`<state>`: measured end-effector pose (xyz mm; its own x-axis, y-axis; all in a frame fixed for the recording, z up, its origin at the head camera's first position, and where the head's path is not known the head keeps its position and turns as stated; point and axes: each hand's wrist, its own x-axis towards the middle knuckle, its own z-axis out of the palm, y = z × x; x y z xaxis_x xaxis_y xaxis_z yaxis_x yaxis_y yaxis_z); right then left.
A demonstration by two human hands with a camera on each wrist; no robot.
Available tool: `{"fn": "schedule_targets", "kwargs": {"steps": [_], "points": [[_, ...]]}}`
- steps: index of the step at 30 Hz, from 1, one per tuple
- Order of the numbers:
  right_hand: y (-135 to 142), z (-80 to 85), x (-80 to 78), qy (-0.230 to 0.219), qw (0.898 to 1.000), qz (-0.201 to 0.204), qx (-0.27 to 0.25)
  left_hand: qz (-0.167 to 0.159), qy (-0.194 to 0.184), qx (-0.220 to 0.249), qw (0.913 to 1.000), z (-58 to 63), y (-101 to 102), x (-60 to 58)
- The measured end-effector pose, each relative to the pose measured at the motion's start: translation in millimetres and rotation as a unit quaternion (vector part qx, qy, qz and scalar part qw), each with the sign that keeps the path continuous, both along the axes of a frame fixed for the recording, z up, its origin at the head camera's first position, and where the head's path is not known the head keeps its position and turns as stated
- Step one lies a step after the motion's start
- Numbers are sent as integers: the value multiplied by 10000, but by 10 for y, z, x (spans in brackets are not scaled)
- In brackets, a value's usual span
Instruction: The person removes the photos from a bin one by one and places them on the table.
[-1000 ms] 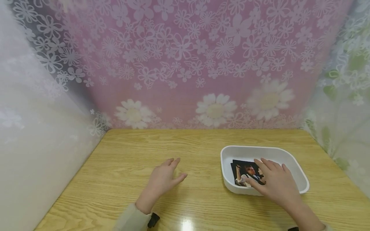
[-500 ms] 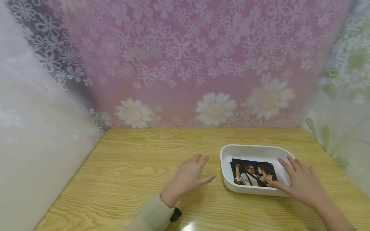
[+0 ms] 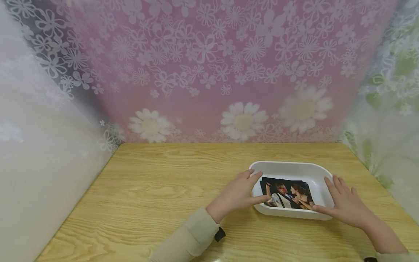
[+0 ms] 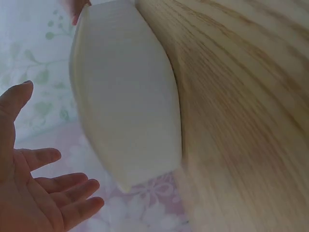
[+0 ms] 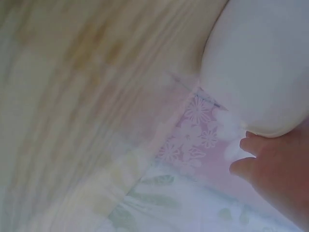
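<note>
A white plastic tray (image 3: 294,213) with rounded corners sits at the right of the table. Inside lies a small stack of photo cards (image 3: 286,194), the top one picturing two people against black. At the tray's left end is my left hand (image 3: 236,193), fingers spread, thumb over the near left part. The left wrist view has a gap between this hand (image 4: 38,198) and the tray's outer wall (image 4: 125,96). My right hand (image 3: 350,207) is at the right end, fingers extended along the rim. In the right wrist view its fingertips (image 5: 248,145) reach the rim; firm contact cannot be told.
The wood-grain table (image 3: 157,182) stretches left of the tray. A pink flowered backdrop (image 3: 196,87) stands behind it, with pale flowered panels on the left (image 3: 49,153) and right (image 3: 392,145).
My left hand has moved right across the table to the tray's left end. My right hand has shifted right, from over the photo cards to the tray's right end, uncovering the cards.
</note>
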<state>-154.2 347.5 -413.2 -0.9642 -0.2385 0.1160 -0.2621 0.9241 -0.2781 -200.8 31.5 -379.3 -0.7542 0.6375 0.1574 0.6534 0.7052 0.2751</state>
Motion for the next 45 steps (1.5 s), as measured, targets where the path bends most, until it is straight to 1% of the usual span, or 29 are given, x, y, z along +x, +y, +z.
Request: {"fn": "schedule_targets", "kwargs": {"steps": [2, 5, 9, 12, 13, 16, 18, 21, 25, 28, 30, 36, 41, 45], "points": [[12, -7, -6, -2, 10000, 21, 27, -63, -195, 16, 9998, -27, 97, -48], [20, -6, -16, -29, 10000, 64, 14, -96, -333, -28, 9994, -61, 228, -109], [20, 6, -30, -78, 9999, 83, -77, 107, -224, -171, 9995, -62, 365, -156], [25, 5, -41, -78, 9998, 109, -133, 137, -204, -261, 9994, -34, 456, -178], [28, 6, -43, -73, 9998, 109, -156, 125, -248, -298, 9992, -26, 491, -188], [35, 11, -47, -64, 9998, 99, -187, 120, -587, -410, 9974, -32, 598, -244], [40, 17, -50, -68, 9997, 89, -205, 273, -917, -516, 9941, -52, 672, -290], [45, 14, -49, -77, 9997, 96, -212, 504, -1350, -732, 9869, -92, 773, -354], [44, 14, -43, -47, 9997, 91, -241, 851, -1937, -936, 9729, -156, 879, -409], [37, 18, -40, -86, 9996, 98, -262, 1060, -2159, -1061, 9648, -208, 922, -437], [34, 18, -38, -142, 9994, 105, -282, 1095, -2182, -1110, 9634, -235, 937, -450], [47, 21, -29, -185, 9995, 94, -248, 854, -2190, -787, 9688, -264, 987, -444], [47, 28, -19, -244, 9993, 92, -254, 654, -2428, -353, 9672, -259, 1061, -379], [36, 36, 1, -300, 9991, 72, -302, 587, -2435, -87, 9681, -271, 1078, -354]]}}
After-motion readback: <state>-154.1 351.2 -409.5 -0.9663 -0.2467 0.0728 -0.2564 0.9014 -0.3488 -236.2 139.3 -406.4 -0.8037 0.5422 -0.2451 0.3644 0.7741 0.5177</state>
